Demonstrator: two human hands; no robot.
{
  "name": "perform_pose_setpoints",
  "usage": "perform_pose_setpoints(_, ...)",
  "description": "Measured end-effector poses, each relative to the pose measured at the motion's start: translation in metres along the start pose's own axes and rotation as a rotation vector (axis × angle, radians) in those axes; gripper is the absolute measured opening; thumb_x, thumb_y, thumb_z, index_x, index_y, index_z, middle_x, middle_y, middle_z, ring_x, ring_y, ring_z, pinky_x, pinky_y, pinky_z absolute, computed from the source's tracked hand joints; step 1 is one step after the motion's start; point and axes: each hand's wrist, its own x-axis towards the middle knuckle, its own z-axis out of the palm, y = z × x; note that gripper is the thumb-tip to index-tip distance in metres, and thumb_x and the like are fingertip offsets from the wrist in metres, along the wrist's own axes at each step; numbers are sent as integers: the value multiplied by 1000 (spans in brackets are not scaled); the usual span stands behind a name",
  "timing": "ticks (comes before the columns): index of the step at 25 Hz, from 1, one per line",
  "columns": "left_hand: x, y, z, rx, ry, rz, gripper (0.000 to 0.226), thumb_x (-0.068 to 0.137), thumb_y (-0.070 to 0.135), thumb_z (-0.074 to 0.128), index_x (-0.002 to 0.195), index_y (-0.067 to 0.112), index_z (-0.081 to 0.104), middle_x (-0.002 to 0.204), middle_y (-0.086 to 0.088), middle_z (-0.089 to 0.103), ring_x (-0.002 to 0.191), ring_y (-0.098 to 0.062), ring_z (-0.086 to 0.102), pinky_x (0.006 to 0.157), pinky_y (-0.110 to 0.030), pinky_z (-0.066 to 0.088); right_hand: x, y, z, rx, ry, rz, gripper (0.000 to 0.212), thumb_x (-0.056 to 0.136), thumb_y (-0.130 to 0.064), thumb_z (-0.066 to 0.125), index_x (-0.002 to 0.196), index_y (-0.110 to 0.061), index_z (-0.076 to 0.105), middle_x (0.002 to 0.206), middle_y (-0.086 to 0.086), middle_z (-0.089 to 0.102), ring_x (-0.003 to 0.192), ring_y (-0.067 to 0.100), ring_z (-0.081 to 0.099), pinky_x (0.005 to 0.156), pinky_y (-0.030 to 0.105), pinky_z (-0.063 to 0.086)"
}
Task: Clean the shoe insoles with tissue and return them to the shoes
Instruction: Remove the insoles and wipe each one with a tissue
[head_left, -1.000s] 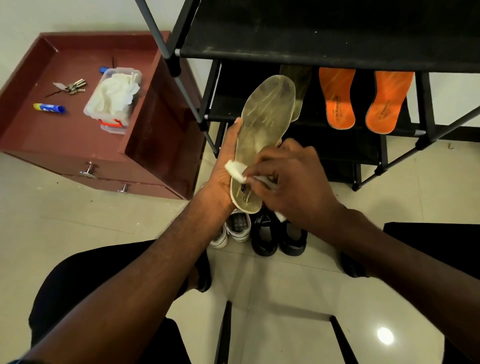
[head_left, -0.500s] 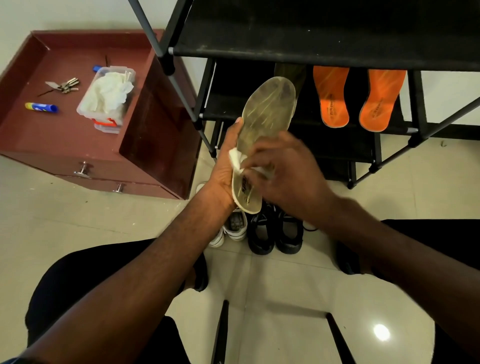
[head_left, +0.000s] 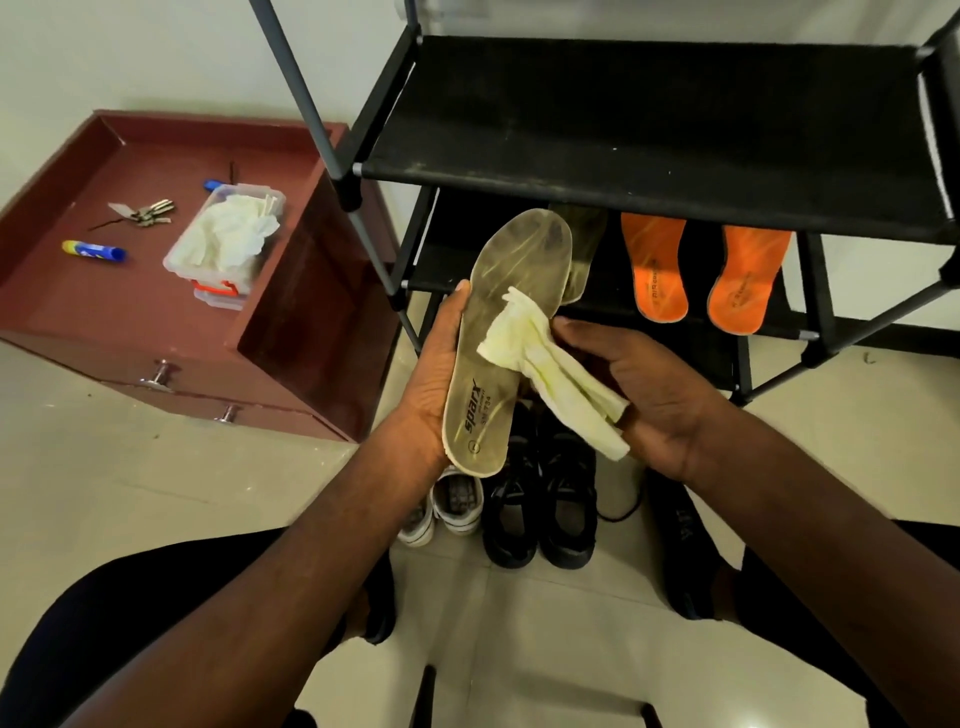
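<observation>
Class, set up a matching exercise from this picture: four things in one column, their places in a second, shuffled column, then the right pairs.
Things
1. pale beige foam insole
2. crumpled white tissue
3. pair of orange insoles
4. small blue tube

Places
A. lying on the black rack's lower shelf
B. held in the left hand
C. on the red-brown cabinet top
D. held in the right hand

Pairs: 1-B, 2-D, 3-A, 4-C
</observation>
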Motion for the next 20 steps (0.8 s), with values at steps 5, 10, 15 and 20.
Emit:
perform_pose_setpoints(5,-4,3,2,-23,-54,-3,59,107,54,46,138,7,66,135,-18,67,123,-29,65,111,-44,50,-1,-6,-1,-70,-39,-70,33,96,-21,67,124,-5,69,115,16,76,95,25,73,76,31,62)
perform_pose_setpoints(10,-6,2,2,15,-60,-47,66,106,57,45,149,8,54,148,-19,58,133,-30,57,122,-45,37,2,-7,-4,-479,107,-367,24,91,-2,73,112,-14,74,108,8,77,100,19,75,81,31,60)
perform_pose_setpoints(15,-3,5,0,86,-8,1,54,108,54,45,131,10,67,122,-11,72,110,-22,69,103,-34,52,3,-15,-11,-862,145,-689,11,92,-5,73,98,-14,78,91,-1,77,87,7,74,75,23,56)
perform_pose_setpoints(20,-7,2,4,67,-44,-37,61,107,56,42,141,9,62,142,-17,63,127,-28,63,120,-44,40,-2,-21,-10,-688,51,-447,25,95,5,56,95,-5,79,88,3,79,81,11,76,64,15,55)
